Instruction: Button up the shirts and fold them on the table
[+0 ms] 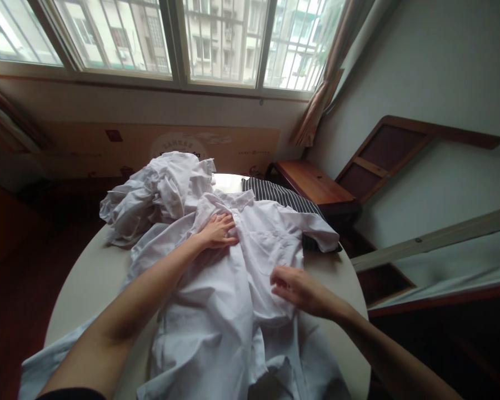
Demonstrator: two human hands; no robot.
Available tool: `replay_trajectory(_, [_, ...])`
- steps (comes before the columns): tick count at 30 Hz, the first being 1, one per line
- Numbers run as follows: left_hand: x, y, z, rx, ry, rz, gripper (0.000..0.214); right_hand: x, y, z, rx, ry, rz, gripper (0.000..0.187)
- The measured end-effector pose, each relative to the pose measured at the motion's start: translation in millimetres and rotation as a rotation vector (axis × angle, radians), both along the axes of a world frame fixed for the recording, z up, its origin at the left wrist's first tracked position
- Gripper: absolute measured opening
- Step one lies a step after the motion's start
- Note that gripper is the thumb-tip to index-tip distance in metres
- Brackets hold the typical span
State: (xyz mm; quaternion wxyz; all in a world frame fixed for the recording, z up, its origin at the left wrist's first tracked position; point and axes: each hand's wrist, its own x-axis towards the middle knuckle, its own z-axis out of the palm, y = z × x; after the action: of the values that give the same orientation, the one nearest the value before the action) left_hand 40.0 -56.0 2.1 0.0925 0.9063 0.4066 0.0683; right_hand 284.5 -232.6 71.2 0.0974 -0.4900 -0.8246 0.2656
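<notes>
A white button-up shirt (250, 244) lies spread, front up, on a round pale table (87, 278), collar toward the window. My left hand (217, 230) lies flat with fingers stretched out on the shirt's upper chest, just beside the button line. My right hand (294, 286) hovers over the shirt's right side below the chest pocket, fingers curled loosely downward and touching the cloth; nothing shows inside them.
A crumpled heap of white garments (158, 194) sits at the table's far left. A dark striped cloth (281, 197) lies at the far right under the shirt's sleeve. A wooden side table (312, 183) and a leaning wooden frame (383, 155) stand by the right wall.
</notes>
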Motion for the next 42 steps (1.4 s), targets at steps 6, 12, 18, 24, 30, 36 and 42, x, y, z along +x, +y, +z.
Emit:
replay_trajectory(6, [16.6,2.8,7.8,0.047,-0.13,0.204,0.047,-54.0,80.1,-12.9,0.251,0.115,-0.256,0.018])
replay_trajectory(12, [14.6,-1.3,8.4,0.01,-0.08,0.309,0.058,-77.1,132.4,-44.8,0.272,-0.119,-0.338,0.022])
replay_trajectory(18, [-1.0,-16.9,9.9,0.011,-0.084,0.332,0.04,-56.8,138.4,-49.4,0.238,-0.057,-0.364,0.022])
replay_trajectory(24, [10.9,-35.6,11.6,0.129,-0.252,0.383,0.031,-68.7,127.8,-48.0,0.417,-0.172,-0.422,0.018])
replay_trajectory(30, [30.0,-37.8,7.6,-0.012,-0.244,0.424,0.026,-80.6,125.7,-47.5,0.375,-0.258,-0.446,0.024])
replay_trajectory(36, [33.0,-30.3,10.6,-0.177,-0.285,0.514,0.02,-69.6,137.7,-45.2,0.211,-0.036,-0.575,0.019])
replay_trajectory(42, [49.8,-28.9,14.7,-0.093,-0.234,0.584,0.029,-54.7,148.0,-53.6,-0.126,0.573,-0.653,0.016])
